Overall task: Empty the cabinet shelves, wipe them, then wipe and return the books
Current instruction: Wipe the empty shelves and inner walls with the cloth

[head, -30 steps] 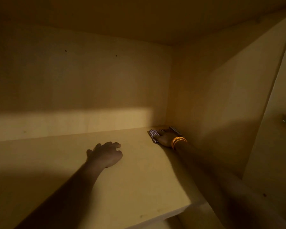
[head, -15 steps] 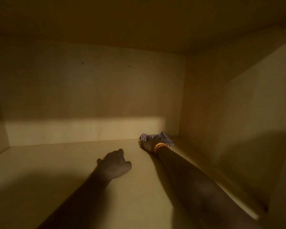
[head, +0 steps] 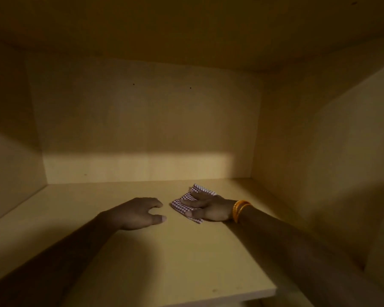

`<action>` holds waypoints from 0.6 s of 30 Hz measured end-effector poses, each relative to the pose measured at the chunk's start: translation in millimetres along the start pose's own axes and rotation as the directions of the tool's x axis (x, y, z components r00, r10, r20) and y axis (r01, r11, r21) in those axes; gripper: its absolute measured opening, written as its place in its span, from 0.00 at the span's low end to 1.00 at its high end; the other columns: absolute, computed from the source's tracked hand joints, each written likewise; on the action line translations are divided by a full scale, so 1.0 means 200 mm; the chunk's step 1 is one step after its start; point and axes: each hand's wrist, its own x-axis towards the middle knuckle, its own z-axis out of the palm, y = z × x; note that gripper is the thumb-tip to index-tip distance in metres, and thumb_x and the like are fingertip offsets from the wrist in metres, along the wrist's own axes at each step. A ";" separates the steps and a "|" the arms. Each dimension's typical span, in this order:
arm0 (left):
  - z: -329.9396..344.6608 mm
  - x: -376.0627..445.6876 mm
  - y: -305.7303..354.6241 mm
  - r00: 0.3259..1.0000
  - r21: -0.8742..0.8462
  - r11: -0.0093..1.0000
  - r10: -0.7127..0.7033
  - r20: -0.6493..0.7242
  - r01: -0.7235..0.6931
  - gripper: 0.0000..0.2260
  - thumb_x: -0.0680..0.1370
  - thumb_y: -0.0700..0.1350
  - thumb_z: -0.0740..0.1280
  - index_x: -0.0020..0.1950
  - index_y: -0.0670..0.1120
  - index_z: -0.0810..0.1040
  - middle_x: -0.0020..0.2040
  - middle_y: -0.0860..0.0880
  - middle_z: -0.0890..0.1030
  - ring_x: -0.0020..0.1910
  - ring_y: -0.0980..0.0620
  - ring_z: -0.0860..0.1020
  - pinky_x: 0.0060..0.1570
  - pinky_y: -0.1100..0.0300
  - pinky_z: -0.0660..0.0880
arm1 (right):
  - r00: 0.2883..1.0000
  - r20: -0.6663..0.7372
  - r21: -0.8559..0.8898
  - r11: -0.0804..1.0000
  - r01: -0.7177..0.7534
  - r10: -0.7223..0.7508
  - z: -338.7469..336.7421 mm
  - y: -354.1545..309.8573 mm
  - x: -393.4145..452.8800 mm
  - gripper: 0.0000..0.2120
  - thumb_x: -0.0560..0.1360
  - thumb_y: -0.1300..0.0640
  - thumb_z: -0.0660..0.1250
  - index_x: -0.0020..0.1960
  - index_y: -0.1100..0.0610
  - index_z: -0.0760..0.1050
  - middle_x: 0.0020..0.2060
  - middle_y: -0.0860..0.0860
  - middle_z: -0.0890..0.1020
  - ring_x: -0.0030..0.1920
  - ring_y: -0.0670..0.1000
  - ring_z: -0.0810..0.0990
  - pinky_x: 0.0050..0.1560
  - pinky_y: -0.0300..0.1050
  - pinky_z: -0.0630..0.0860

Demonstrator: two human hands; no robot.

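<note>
Cabinet shelf (head: 164, 258) fills the lower half of the frame, a pale wooden board running from the left wall to the right wall, with its front edge showing at the lower right. Behind it the back panel (head: 146, 120) rises across the middle of the frame, crossed low down by a bright band of light and marked with two small dark holes near the upper centre. The right side wall (head: 319, 151) slopes away along the right of the frame, and the left side wall (head: 9, 151) stands at the far left. Bare board lies open to the left of the hands, as far as the left wall, and toward the front edge below them.

Near the centre of the frame the left hand (head: 140, 214) rests on the shelf with its fingers loosely curled and thumb apart, holding nothing. Just to its right, with a small gap between them, the right hand (head: 206, 209) presses flat on a checked cloth (head: 187, 201), fingers straight and slightly spread over the fabric. That cloth lies on the shelf, a little in front of the back edge, well clear of the right wall. Two orange bangles (head: 239, 209) circle the right wrist.
</note>
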 end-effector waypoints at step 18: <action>0.02 -0.13 -0.15 0.996 0.115 0.993 -0.007 -0.088 0.017 0.29 0.79 0.68 0.58 0.78 0.58 0.63 0.81 0.58 0.59 0.79 0.55 0.59 0.76 0.50 0.59 | 0.844 -0.221 -0.016 0.863 -0.505 0.489 -0.04 0.22 0.05 0.49 0.66 0.18 0.31 0.81 0.40 0.49 0.81 0.54 0.52 0.81 0.59 0.44 0.78 0.65 0.39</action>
